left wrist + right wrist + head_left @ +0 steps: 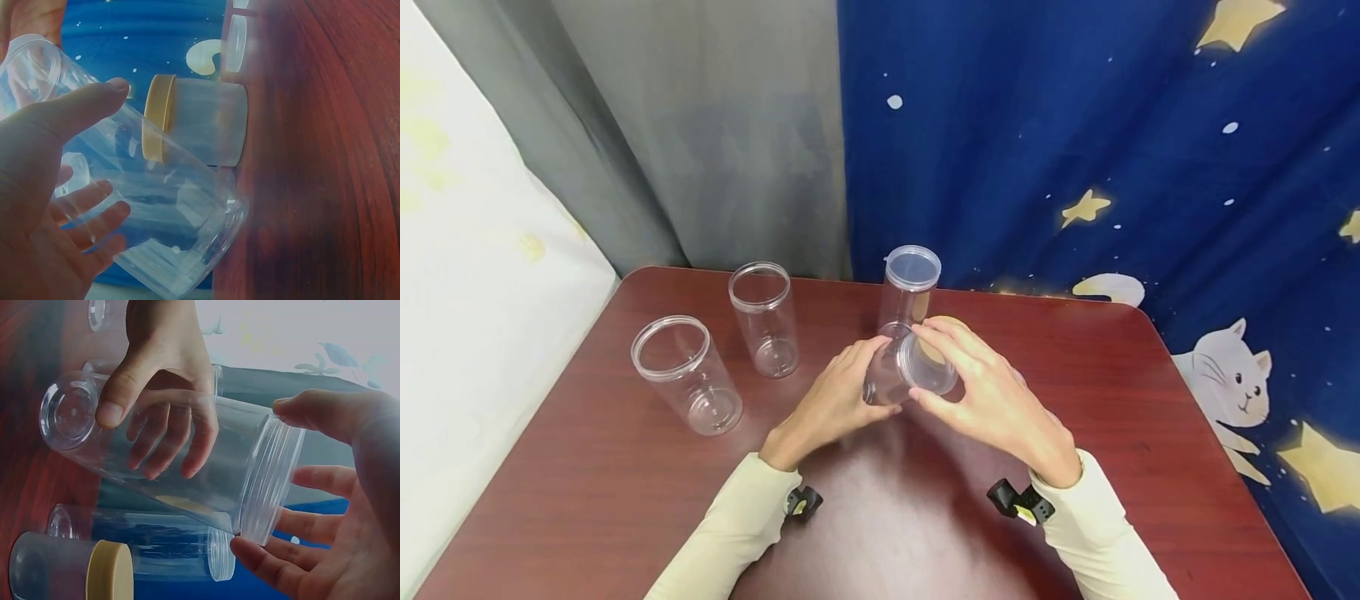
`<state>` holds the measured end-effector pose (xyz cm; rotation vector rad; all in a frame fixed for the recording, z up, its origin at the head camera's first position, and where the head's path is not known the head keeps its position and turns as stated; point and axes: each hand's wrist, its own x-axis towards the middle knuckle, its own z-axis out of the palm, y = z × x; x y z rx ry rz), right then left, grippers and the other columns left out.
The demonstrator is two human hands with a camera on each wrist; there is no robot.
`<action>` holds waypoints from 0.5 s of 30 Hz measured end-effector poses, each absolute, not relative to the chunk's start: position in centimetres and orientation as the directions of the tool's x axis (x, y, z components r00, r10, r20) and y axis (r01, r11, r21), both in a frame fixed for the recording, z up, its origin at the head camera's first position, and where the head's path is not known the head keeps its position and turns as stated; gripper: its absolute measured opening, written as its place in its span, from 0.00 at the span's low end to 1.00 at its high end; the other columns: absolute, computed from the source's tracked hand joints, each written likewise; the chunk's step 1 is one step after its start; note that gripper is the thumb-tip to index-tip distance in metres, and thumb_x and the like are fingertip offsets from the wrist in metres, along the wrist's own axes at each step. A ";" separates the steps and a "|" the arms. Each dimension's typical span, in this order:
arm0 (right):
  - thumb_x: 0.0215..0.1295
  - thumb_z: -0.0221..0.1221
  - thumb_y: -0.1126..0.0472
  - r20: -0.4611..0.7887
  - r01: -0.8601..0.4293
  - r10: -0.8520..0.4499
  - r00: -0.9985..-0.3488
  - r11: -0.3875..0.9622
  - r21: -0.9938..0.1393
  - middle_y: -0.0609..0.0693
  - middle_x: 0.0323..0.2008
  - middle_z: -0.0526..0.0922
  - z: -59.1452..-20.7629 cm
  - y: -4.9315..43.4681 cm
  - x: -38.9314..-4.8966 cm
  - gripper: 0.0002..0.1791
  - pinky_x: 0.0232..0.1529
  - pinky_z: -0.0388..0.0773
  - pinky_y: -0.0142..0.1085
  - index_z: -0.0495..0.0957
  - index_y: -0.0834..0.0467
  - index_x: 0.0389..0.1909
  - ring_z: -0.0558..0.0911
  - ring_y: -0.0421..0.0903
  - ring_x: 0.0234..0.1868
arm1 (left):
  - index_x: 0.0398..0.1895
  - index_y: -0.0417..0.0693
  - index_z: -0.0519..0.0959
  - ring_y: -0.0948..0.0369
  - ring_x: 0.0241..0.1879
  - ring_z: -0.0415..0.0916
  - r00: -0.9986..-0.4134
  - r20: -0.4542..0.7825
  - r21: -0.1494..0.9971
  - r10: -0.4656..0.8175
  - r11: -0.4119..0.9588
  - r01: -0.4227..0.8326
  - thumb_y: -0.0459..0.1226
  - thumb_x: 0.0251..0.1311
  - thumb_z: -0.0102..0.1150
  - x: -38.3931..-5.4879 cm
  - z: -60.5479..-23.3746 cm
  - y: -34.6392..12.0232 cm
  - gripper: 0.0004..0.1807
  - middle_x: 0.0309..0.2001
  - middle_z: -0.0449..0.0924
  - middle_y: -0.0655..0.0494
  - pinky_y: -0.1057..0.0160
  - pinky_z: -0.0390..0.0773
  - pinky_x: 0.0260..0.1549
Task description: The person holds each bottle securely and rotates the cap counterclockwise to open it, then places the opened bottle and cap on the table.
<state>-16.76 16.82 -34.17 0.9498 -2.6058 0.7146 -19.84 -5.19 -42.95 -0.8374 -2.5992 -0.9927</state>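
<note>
Both hands hold a clear plastic jar (187,494) tilted over the table. My left hand (831,396) grips its body, thumb on one side and fingers round the other. The fingers and thumb of my right hand (996,404) close round the ridged clear lid (272,481) at the jar's upper end. Just beyond the hands stands a tall clear jar with a translucent lid (913,268). Close to it is a shorter frosted jar (209,122) with a gold lid (159,119), mostly hidden behind my right hand in the head view.
Two lidless clear jars, a wider one (688,392) and a narrower one (767,325), stand on the left of the reddish-brown table (587,483). Pale round lids (237,44) lie on the table beyond the gold-lidded jar. Grey and blue curtains (970,167) hang along the back edge.
</note>
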 end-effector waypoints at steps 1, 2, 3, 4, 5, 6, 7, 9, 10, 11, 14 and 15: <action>0.57 0.69 0.49 0.410 -0.660 -0.524 -0.746 0.664 -0.352 0.49 0.65 0.71 -34.1 16.9 -16.8 0.37 0.61 0.75 0.46 0.70 0.51 0.68 0.72 0.45 0.65 | 0.68 0.42 0.65 0.52 0.55 0.74 -0.806 0.409 0.536 0.428 0.602 0.592 0.44 0.41 0.81 -19.9 -42.9 -5.1 0.50 0.57 0.75 0.49 0.49 0.73 0.58; 0.57 0.69 0.49 0.411 -0.661 -0.526 -0.745 0.663 -0.351 0.50 0.66 0.71 -34.1 17.0 -16.9 0.38 0.62 0.74 0.46 0.70 0.51 0.68 0.71 0.45 0.66 | 0.68 0.42 0.65 0.52 0.54 0.74 -0.804 0.413 0.534 0.428 0.601 0.594 0.44 0.41 0.81 -20.0 -42.9 -5.0 0.50 0.57 0.75 0.49 0.49 0.73 0.58; 0.57 0.69 0.50 0.411 -0.663 -0.527 -0.744 0.664 -0.347 0.50 0.66 0.71 -34.0 17.0 -16.9 0.37 0.62 0.74 0.46 0.70 0.51 0.69 0.71 0.45 0.66 | 0.68 0.43 0.65 0.52 0.54 0.74 -0.802 0.419 0.533 0.427 0.599 0.598 0.44 0.41 0.81 -20.1 -42.8 -5.0 0.50 0.57 0.75 0.49 0.49 0.73 0.58; 0.57 0.69 0.50 0.411 -0.664 -0.529 -0.742 0.663 -0.346 0.50 0.66 0.71 -33.9 17.1 -17.0 0.38 0.62 0.74 0.46 0.70 0.51 0.69 0.71 0.45 0.66 | 0.68 0.43 0.65 0.52 0.55 0.74 -0.800 0.422 0.532 0.427 0.598 0.600 0.44 0.40 0.81 -20.2 -42.7 -4.9 0.50 0.57 0.75 0.49 0.49 0.73 0.58; 0.57 0.69 0.50 0.411 -0.666 -0.532 -0.741 0.662 -0.344 0.50 0.66 0.71 -33.9 17.2 -17.0 0.38 0.62 0.74 0.46 0.70 0.50 0.69 0.71 0.45 0.66 | 0.68 0.43 0.65 0.52 0.55 0.74 -0.799 0.422 0.533 0.428 0.596 0.601 0.44 0.40 0.81 -20.2 -42.7 -4.9 0.50 0.57 0.75 0.49 0.49 0.73 0.58; 0.56 0.69 0.51 0.410 -0.668 -0.534 -0.739 0.659 -0.346 0.50 0.66 0.71 -33.8 17.2 -17.0 0.38 0.62 0.74 0.46 0.70 0.51 0.69 0.71 0.45 0.66 | 0.68 0.43 0.65 0.52 0.55 0.74 -0.799 0.420 0.535 0.430 0.594 0.601 0.44 0.40 0.81 -20.3 -42.7 -4.8 0.50 0.58 0.75 0.49 0.49 0.73 0.58; 0.56 0.70 0.51 0.405 -0.667 -0.536 -0.740 0.660 -0.346 0.50 0.66 0.70 -33.8 17.3 -16.9 0.38 0.62 0.74 0.46 0.70 0.50 0.69 0.71 0.45 0.66 | 0.68 0.43 0.65 0.52 0.55 0.74 -0.801 0.413 0.540 0.433 0.592 0.598 0.44 0.41 0.81 -20.3 -42.7 -4.8 0.50 0.58 0.75 0.49 0.50 0.73 0.58; 0.56 0.70 0.51 0.398 -0.671 -0.545 -0.738 0.654 -0.349 0.51 0.66 0.70 -33.9 17.3 -16.9 0.39 0.61 0.75 0.45 0.69 0.50 0.69 0.71 0.45 0.66 | 0.68 0.42 0.65 0.52 0.56 0.74 -0.805 0.400 0.550 0.437 0.588 0.593 0.45 0.41 0.80 -20.2 -42.8 -4.9 0.50 0.59 0.75 0.49 0.50 0.73 0.59; 0.56 0.71 0.51 0.393 -0.674 -0.551 -0.736 0.647 -0.356 0.51 0.66 0.70 -33.9 17.3 -16.8 0.39 0.60 0.76 0.45 0.69 0.50 0.69 0.71 0.45 0.66 | 0.68 0.42 0.65 0.52 0.57 0.73 -0.809 0.392 0.556 0.438 0.587 0.588 0.45 0.41 0.80 -20.1 -42.8 -4.9 0.50 0.59 0.75 0.49 0.51 0.72 0.59; 0.56 0.71 0.52 0.387 -0.678 -0.559 -0.734 0.640 -0.361 0.51 0.66 0.70 -34.0 17.3 -16.8 0.39 0.60 0.76 0.45 0.69 0.50 0.69 0.70 0.46 0.66 | 0.68 0.42 0.65 0.52 0.57 0.73 -0.811 0.387 0.561 0.439 0.586 0.585 0.45 0.42 0.80 -20.1 -42.9 -5.0 0.50 0.60 0.75 0.48 0.51 0.72 0.60; 0.57 0.71 0.53 0.375 -0.695 -0.585 -0.719 0.613 -0.376 0.53 0.67 0.69 -34.1 17.2 -16.8 0.39 0.61 0.75 0.45 0.68 0.53 0.70 0.68 0.48 0.68 | 0.68 0.40 0.66 0.52 0.57 0.74 -0.811 0.396 0.561 0.431 0.585 0.586 0.43 0.40 0.81 -20.0 -42.9 -5.2 0.50 0.59 0.75 0.48 0.51 0.73 0.59; 0.57 0.71 0.54 0.375 -0.699 -0.590 -0.715 0.605 -0.381 0.53 0.67 0.68 -34.1 17.2 -16.9 0.39 0.62 0.74 0.45 0.68 0.54 0.69 0.67 0.49 0.69 | 0.68 0.41 0.66 0.52 0.57 0.74 -0.810 0.402 0.561 0.426 0.585 0.586 0.42 0.40 0.81 -20.1 -42.9 -5.2 0.49 0.59 0.75 0.48 0.51 0.73 0.60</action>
